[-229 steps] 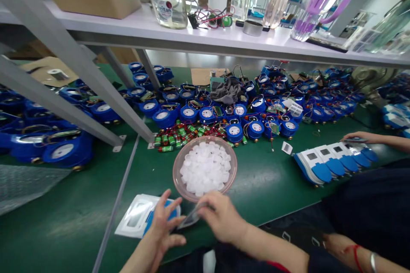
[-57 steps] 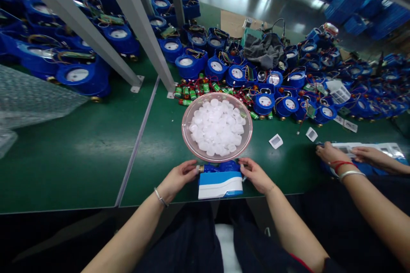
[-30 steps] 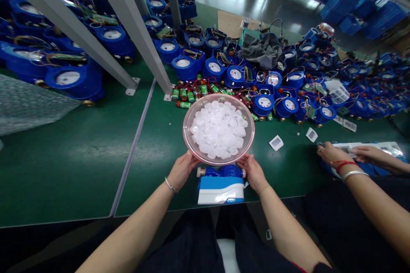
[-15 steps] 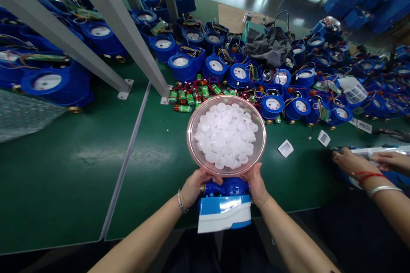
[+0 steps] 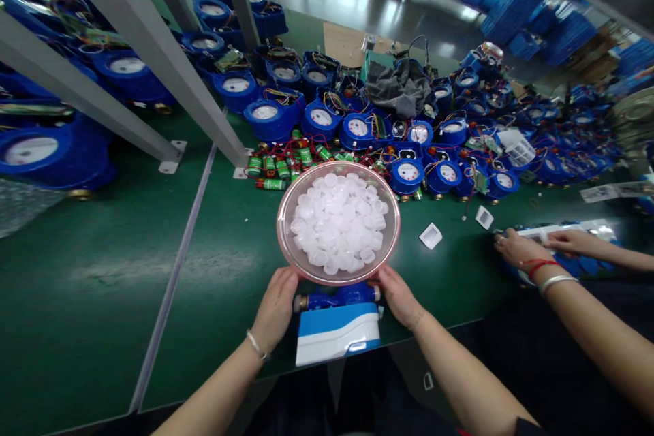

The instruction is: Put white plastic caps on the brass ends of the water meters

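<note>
A clear pink bowl [image 5: 291, 204] full of several white round caps [image 5: 337, 228] is in front of me over the green bench. My left hand [image 5: 274, 306] grips its near left rim, and my right hand [image 5: 396, 294] grips its near right rim. Just below the bowl, between my hands, a blue and white water meter [image 5: 337, 327] lies at the bench's front edge.
Many blue meters [image 5: 403, 174] with wires and green batteries [image 5: 270, 167] crowd the far side. A grey cloth [image 5: 393, 85] lies among them. Grey frame legs [image 5: 148, 48] slant down at left. At right, another person's hands [image 5: 521, 248] work on white and blue meters.
My hands left the meter's ends and took hold of the bowl's near rim. The bowl has come closer to me and shifted a little left.
</note>
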Action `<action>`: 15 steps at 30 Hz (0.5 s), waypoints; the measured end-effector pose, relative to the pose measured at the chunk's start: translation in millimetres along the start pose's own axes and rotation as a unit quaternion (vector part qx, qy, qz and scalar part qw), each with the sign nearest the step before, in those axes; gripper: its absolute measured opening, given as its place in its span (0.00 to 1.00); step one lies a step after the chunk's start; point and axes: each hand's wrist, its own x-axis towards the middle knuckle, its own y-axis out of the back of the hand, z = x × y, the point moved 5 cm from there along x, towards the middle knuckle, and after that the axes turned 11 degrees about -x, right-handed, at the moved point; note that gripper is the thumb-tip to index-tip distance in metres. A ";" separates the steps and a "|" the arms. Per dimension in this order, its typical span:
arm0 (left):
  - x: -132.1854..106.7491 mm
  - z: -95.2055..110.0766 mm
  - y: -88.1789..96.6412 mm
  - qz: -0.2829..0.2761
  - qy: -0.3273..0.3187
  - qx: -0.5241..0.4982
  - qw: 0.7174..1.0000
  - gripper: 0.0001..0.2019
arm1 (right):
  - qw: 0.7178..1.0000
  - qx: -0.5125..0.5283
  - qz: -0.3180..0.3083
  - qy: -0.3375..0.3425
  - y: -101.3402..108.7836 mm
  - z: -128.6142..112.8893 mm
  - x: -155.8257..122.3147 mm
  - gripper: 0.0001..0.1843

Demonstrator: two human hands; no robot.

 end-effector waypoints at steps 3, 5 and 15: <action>-6.7 -9.2 12.0 -0.037 0.119 0.175 0.977 0.23 | 0.997 -0.073 -0.016 -0.015 12.6 3.3 -15.2 0.22; -10.3 -12.7 10.3 -0.100 0.174 0.171 0.964 0.22 | 0.995 -0.101 -0.003 -0.026 17.1 5.6 -19.3 0.23; -16.7 12.8 8.6 -0.077 0.151 0.095 0.981 0.23 | 0.990 -0.133 0.028 -0.026 16.1 2.6 -33.2 0.21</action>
